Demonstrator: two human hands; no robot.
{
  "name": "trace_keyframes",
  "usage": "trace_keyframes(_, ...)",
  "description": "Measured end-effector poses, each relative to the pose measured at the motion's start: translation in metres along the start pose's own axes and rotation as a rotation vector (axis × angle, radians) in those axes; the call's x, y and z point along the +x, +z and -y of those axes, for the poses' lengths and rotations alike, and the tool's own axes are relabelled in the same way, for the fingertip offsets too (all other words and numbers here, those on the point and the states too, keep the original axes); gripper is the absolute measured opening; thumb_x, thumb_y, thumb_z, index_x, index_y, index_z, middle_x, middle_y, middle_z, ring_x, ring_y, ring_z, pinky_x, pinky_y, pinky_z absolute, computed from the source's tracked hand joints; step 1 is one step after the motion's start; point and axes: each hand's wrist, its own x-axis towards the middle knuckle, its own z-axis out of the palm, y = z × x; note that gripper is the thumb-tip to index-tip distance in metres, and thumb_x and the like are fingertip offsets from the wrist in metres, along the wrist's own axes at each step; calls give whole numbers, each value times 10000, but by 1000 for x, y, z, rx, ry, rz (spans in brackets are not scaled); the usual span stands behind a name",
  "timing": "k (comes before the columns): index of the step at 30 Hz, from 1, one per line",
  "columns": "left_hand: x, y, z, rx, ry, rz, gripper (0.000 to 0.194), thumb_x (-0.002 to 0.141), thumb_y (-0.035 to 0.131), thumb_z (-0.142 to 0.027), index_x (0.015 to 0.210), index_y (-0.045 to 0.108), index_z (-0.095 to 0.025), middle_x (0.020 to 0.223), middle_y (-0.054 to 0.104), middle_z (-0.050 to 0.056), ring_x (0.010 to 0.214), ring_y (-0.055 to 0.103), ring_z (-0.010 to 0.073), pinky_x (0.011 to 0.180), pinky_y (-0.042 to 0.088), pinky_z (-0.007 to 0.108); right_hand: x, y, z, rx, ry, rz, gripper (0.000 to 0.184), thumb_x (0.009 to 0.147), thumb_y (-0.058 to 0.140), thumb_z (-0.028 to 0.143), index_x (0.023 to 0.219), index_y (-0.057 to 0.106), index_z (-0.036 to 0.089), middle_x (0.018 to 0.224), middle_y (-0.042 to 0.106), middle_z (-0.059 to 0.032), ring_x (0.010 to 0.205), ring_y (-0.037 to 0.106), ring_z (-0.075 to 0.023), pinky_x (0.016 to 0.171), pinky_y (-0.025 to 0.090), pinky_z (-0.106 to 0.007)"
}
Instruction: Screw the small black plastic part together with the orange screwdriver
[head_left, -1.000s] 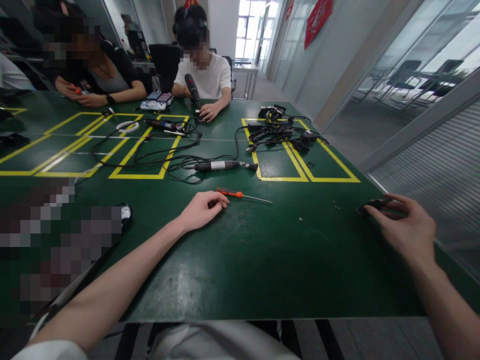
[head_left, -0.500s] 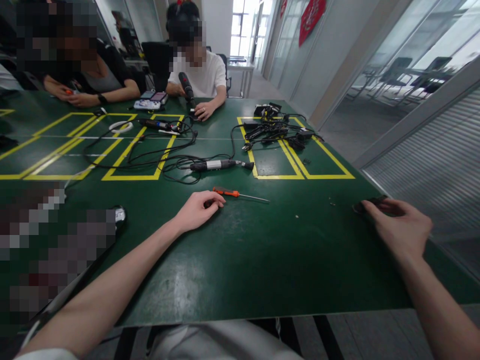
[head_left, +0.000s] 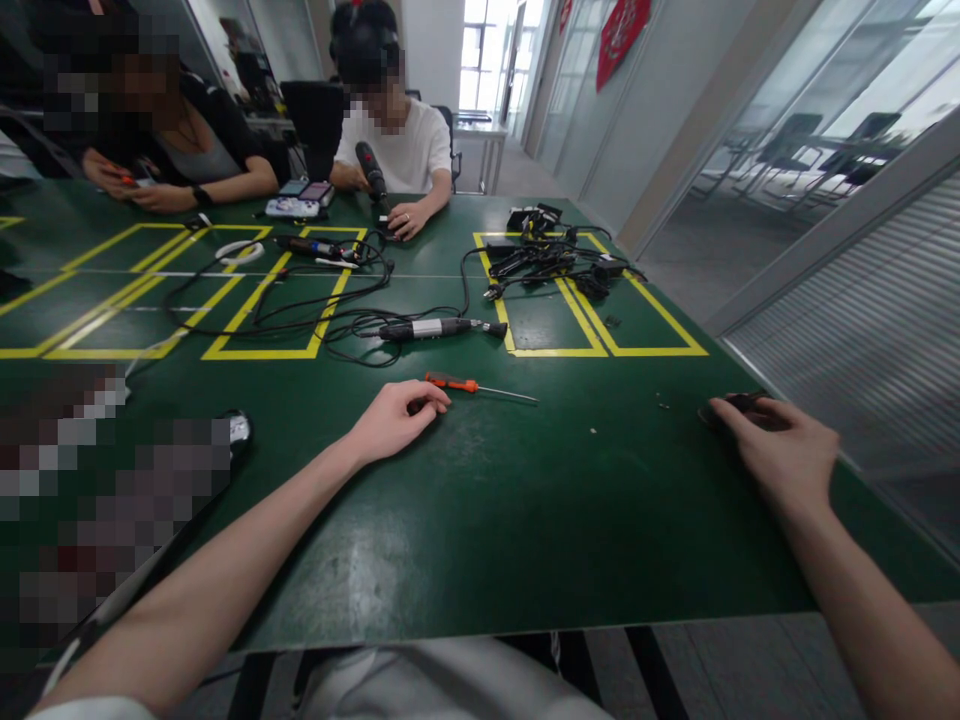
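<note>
My left hand (head_left: 397, 420) rests on the green table, its fingers curled and thumb against them. A dark patch shows inside the curl; I cannot tell if it is an object or shadow. Just beyond the fingertips lies a screwdriver (head_left: 454, 383) with an orange and black handle, its thin shaft pointing right. Near the table's right edge, my right hand (head_left: 791, 450) is closed on a small, dark, flat object (head_left: 709, 412), mostly covered by the fingers. Tiny bits (head_left: 663, 402) lie on the table left of it.
Beyond the screwdriver lies a black and silver corded tool (head_left: 427, 330) with looped cables. A heap of black cables and adapters (head_left: 544, 260) sits far right. Across the table, a person in white (head_left: 412, 140) holds a black power tool (head_left: 371, 170); another person (head_left: 217, 150) sits left.
My right hand has shifted a little to the left with the dark object in its fingers. My left hand and the screwdriver have stayed in place.
</note>
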Motion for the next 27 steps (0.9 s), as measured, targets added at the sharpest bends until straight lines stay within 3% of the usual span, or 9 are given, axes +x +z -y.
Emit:
trace_keyframes(3,0,0,0,5,-6,0,234,899,545,-224,952,768,-179,897,793,41,798,701,179,758,537,280,-2,-1,-1,5,33,37,510,613,769,444,984,801,94,810,748,-113,803,707,-328,707,552,-421)
trace_keyframes(12,0,1,2,2,-2,-6,236,892,545,-219,950,771,-182,886,792,35,741,677,166,749,543,280,3,-1,-15,152,-107,153,490,591,769,487,983,766,194,1012,780,-113,996,711,-349,891,561,-486)
trace_keyframes(14,0,1,2,3,-5,-7,235,892,546,-221,949,770,-180,892,793,35,750,682,167,751,541,277,3,-2,-13,175,-158,50,626,573,794,497,1113,708,192,1165,730,-147,1038,691,-351,868,570,-492)
trace_keyframes(16,0,1,2,4,-5,-4,234,897,545,-227,948,769,-180,899,793,35,762,687,168,754,539,275,3,-5,-8,166,-301,-132,686,597,787,525,1176,659,183,1249,663,-182,1082,666,-368,853,565,-513)
trace_keyframes(18,0,0,2,0,-4,2,232,900,545,-231,947,767,-182,899,792,34,768,689,169,755,538,274,4,-8,-2,39,-571,-224,487,698,711,535,1035,691,184,1153,670,-183,1107,636,-385,885,524,-533)
trace_keyframes(20,0,0,2,-7,-2,3,230,899,547,-229,946,766,-180,901,791,35,774,692,169,754,539,273,6,-9,6,-157,-817,-31,318,799,611,511,853,700,211,932,714,-139,953,653,-344,893,472,-523)
trace_keyframes(22,0,0,2,-10,-3,1,228,899,548,-224,947,766,-178,903,791,36,782,694,171,753,540,272,7,-5,15,-323,-933,171,280,839,552,448,811,711,219,847,736,-128,902,640,-323,859,428,-480)
trace_keyframes(25,0,1,2,-5,-6,-1,227,898,548,-214,947,767,-179,903,791,36,782,695,170,758,543,272,8,6,28,-563,-940,282,257,851,567,410,798,715,206,828,758,-140,887,613,-323,821,379,-452)
trace_keyframes(27,0,1,2,-6,-2,0,229,898,545,-211,945,767,-177,898,790,36,771,691,168,760,546,274,6,14,34,-740,-885,261,269,866,564,400,806,717,186,841,759,-157,911,608,-341,849,361,-490)
